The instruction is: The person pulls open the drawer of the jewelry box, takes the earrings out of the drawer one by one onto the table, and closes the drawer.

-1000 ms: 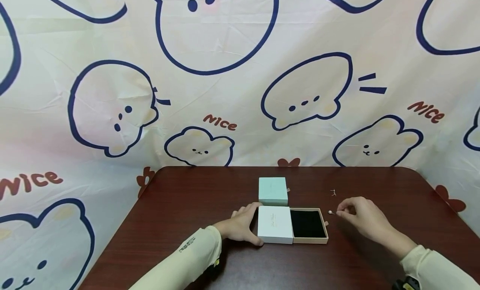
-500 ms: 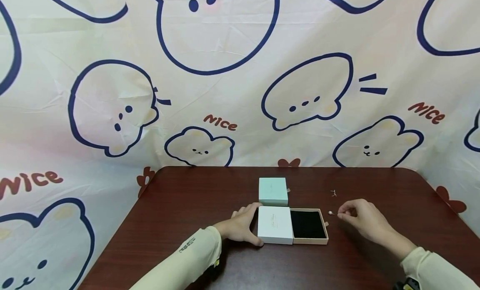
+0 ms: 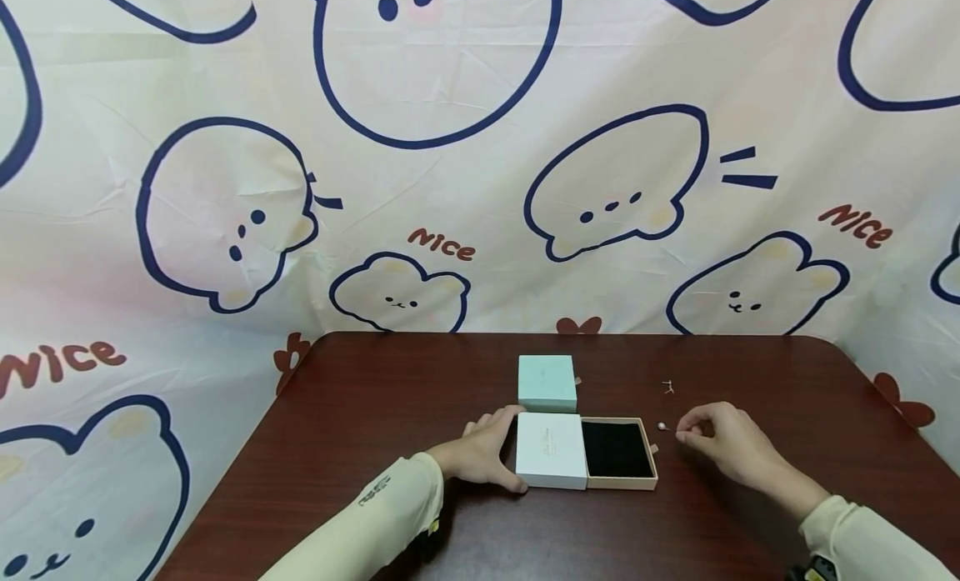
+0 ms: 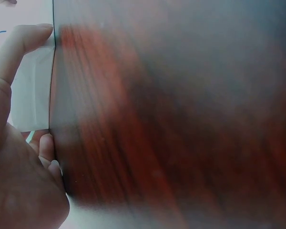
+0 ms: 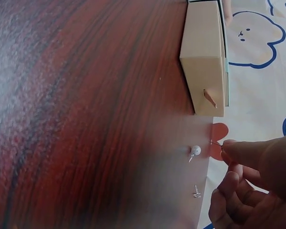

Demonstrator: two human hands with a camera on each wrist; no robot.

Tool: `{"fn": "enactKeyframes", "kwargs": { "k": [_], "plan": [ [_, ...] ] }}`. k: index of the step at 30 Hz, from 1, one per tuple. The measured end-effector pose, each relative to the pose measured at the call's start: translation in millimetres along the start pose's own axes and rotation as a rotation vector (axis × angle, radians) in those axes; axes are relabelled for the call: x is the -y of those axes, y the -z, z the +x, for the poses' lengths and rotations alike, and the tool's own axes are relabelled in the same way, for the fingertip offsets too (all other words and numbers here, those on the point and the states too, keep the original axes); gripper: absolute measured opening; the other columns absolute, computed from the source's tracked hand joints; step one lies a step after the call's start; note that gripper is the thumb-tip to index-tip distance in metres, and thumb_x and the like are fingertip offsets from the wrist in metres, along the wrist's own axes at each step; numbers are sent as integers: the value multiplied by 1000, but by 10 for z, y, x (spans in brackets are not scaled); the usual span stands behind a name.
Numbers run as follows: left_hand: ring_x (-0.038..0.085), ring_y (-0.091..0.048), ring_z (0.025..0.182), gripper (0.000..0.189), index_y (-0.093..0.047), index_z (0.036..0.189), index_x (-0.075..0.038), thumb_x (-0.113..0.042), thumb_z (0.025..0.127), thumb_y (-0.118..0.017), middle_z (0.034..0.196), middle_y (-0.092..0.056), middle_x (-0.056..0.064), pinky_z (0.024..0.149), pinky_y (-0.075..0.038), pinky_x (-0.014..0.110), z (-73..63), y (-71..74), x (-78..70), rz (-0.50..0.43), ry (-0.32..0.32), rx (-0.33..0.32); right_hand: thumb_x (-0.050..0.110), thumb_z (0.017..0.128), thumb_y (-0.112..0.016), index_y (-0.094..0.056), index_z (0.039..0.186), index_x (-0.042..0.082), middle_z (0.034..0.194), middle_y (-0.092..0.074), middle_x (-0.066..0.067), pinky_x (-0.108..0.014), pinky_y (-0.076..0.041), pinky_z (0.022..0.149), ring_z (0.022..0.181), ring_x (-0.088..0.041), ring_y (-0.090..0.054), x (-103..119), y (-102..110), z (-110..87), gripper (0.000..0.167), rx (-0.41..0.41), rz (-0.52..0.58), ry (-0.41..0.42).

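In the head view my left hand (image 3: 483, 453) grips the left side of a white drawer box (image 3: 551, 450), thumb at the near corner and fingers at the far one. A cream drawer (image 3: 622, 483) lined in black is pulled out to its right. My right hand (image 3: 726, 441) is raised to the right of the drawer. In the right wrist view, its thumb and forefinger pinch a thin wire-like piece (image 5: 217, 143), too small to name. Near those fingertips is a pearl earring (image 5: 196, 150). Beyond it in the head view lies a small silver piece (image 3: 667, 387).
Directly behind the white box stands a mint-green box (image 3: 546, 381) with a small pull tab. All of it is on a dark red-brown wooden table (image 3: 390, 398). A white cloth (image 3: 480, 189) printed with cartoon bears hangs behind.
My right hand has drawn back very slightly from the pearl earring. The left hand keeps its hold on the white box, and the drawer stays pulled out.
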State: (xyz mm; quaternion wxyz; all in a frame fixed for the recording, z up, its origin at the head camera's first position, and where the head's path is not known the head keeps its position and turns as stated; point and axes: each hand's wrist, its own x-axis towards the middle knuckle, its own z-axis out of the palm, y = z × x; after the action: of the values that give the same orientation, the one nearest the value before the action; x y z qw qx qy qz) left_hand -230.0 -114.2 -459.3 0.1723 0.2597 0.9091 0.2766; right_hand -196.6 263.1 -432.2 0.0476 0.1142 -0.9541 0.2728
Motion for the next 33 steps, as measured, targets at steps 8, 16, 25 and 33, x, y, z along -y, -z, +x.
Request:
{"fn": "enactKeyframes", "kwargs": {
  "k": [8, 16, 25, 33],
  "plan": [
    [19, -40, 128, 110, -25, 156, -19, -41, 70, -90, 151, -43, 0, 100, -27, 39, -10, 14, -12, -2, 1, 2, 11, 91, -73, -73, 83, 13, 72, -56, 6, -21, -36, 59, 64, 0, -44, -21, -20, 11, 8, 33, 13, -13],
    [20, -40, 128, 109, -25, 156, -20, -41, 70, -90, 151, -43, -1, 100, -27, 39, -14, 19, -12, -8, 6, 5, 9, 90, -72, -72, 82, 13, 72, -57, 6, -21, -37, 60, 65, 0, -44, -40, -39, 23, 9, 44, 14, -15],
    [21, -39, 133, 110, -24, 156, -20, -42, 70, -90, 152, -41, -1, 102, -27, 40, -3, 15, -11, -5, 3, 5, 9, 90, -72, -72, 83, 13, 73, -57, 6, -21, -36, 60, 64, 0, -44, -65, -66, 24, 8, 50, 12, -28],
    [22, -39, 133, 110, -24, 156, -20, -42, 70, -89, 154, -40, -1, 102, -27, 40, -1, 9, -8, -6, 2, 7, 11, 91, -72, -71, 82, 14, 73, -56, 6, -22, -35, 60, 64, -1, -43, -78, -76, 29, 9, 53, 2, -33]
  ]
}}
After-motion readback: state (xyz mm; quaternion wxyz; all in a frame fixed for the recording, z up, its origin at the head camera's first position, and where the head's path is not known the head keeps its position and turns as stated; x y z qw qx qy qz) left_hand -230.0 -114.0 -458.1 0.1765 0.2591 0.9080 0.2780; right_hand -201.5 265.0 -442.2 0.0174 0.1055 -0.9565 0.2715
